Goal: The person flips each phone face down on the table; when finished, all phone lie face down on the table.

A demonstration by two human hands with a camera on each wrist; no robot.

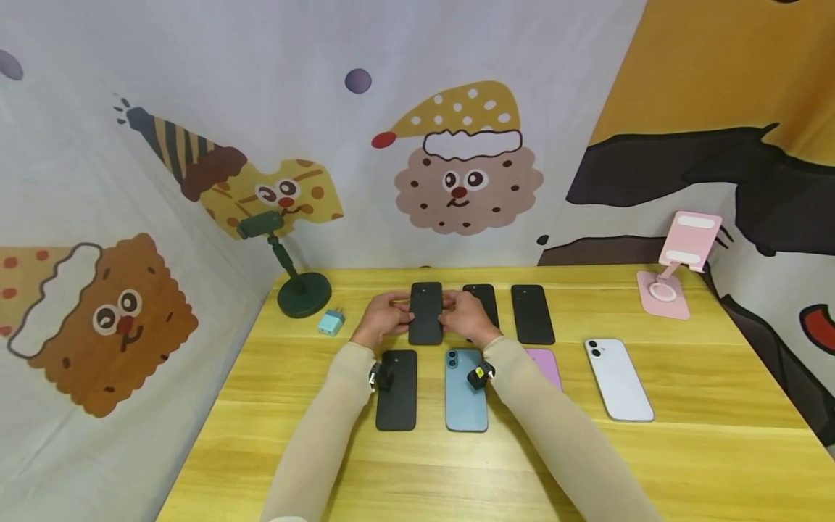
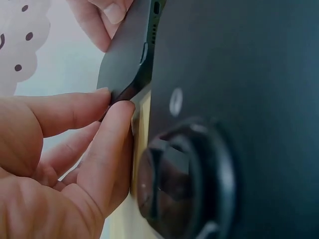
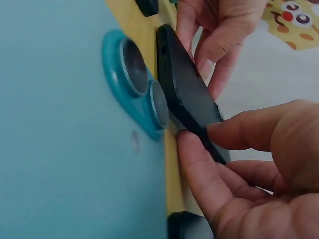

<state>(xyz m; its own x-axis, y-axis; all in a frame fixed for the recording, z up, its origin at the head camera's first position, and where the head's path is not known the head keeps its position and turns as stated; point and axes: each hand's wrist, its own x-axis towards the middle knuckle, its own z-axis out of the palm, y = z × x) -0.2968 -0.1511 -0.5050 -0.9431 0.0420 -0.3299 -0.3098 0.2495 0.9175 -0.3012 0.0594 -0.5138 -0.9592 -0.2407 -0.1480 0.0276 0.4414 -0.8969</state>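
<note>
A black smartphone is between both hands in the back row, its camera side facing up. My left hand pinches its left edge between thumb and fingers, and my right hand pinches the right edge. In the right wrist view the phone looks tilted, with its port end toward me. Nearer to me, a second black phone lies by the left wrist and a blue phone under the right wrist. Another black phone is partly hidden behind the right hand.
Farther right lie one more black phone, a purple phone partly covered by the sleeve, and a white phone. A green stand and a light-blue charger plug are at left; a pink phone stand stands back right.
</note>
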